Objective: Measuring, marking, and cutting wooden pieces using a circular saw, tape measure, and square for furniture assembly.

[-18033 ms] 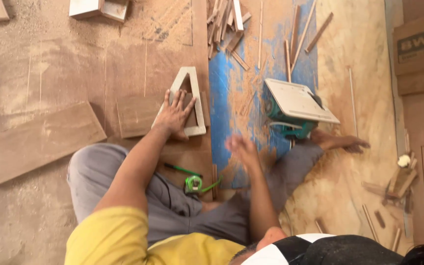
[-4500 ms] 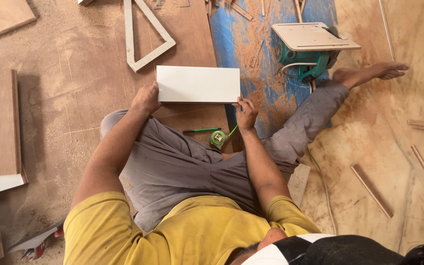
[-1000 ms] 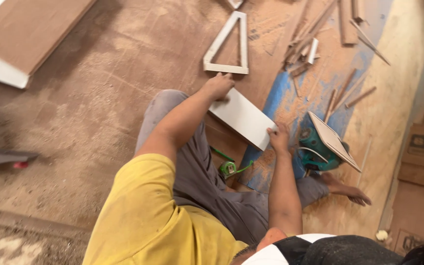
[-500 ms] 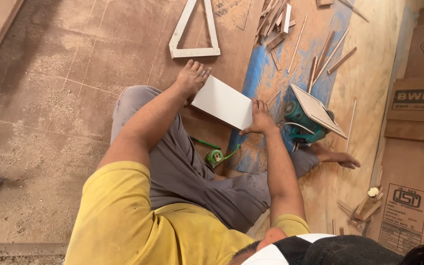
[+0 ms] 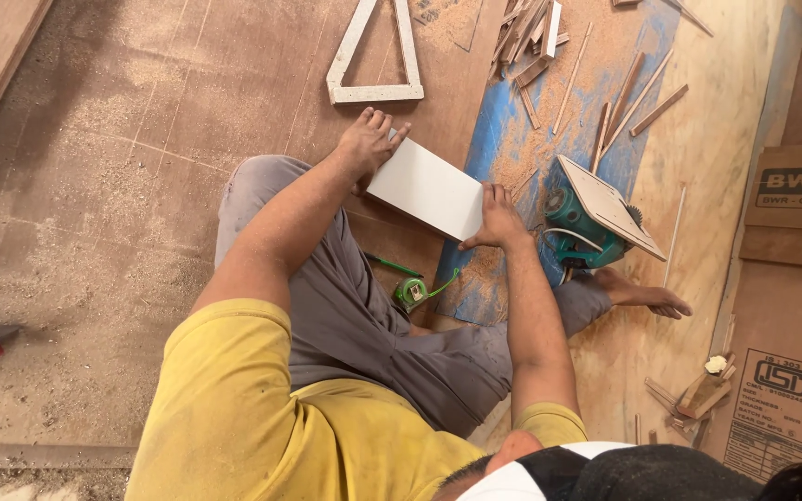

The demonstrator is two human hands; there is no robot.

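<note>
I sit on a plywood floor and hold a white rectangular board (image 5: 426, 189) in front of my knees. My left hand (image 5: 368, 144) grips its far left end. My right hand (image 5: 497, 218) grips its near right end. The board is tilted, its white face turned up. A green tape measure (image 5: 411, 292) lies on the floor between my legs, just below the board. A teal circular saw (image 5: 590, 220) lies upturned, base plate up, right beside my right hand.
A white triangular frame (image 5: 372, 56) lies beyond the board. Wood strips and offcuts (image 5: 549, 46) are scattered over a blue sheet (image 5: 503, 139) dusted with sawdust. Cardboard boxes (image 5: 795, 204) stand at the right. My bare foot (image 5: 647, 297) rests past the saw.
Both hands kept hold of the white board, which stayed tilted before my knees. The view shifted, so the saw and triangular frame sit a little differently in the frame.
</note>
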